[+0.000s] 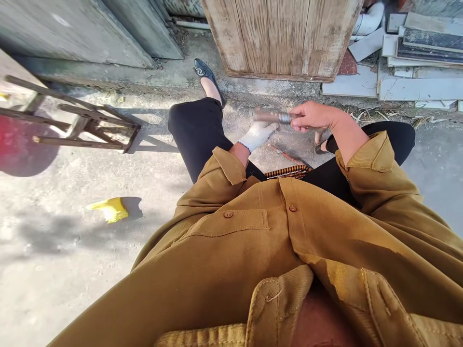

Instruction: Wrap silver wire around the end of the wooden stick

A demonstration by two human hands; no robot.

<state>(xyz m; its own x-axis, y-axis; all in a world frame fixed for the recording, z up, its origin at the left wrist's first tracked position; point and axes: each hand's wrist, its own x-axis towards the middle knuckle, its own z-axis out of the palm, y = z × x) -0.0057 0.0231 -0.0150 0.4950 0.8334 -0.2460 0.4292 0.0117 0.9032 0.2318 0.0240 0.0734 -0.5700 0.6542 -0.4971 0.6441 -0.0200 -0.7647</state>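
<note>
A short brown wooden handle [266, 116] with silvery wire [284, 118] coiled round it lies level between my hands; its left end is blurred. My left hand [256, 136], in a white glove, is closed on the handle from below. At the wire-wound right end, my bare right hand [314, 117] grips the handle with thumb and fingers, which hide that tip. On the ground beneath lies a thin tool with reddish-orange parts [284, 153], its kind unclear. An orange-and-black striped woven piece [289, 171] shows between my legs.
A worn wooden board [275, 38] stands ahead. Stacked tiles and slabs [421, 89] lie at the right, near a white pipe [371, 19]. On the left are a wooden frame [85, 123] on its side, a red round object [25, 144] and a yellow object [112, 209].
</note>
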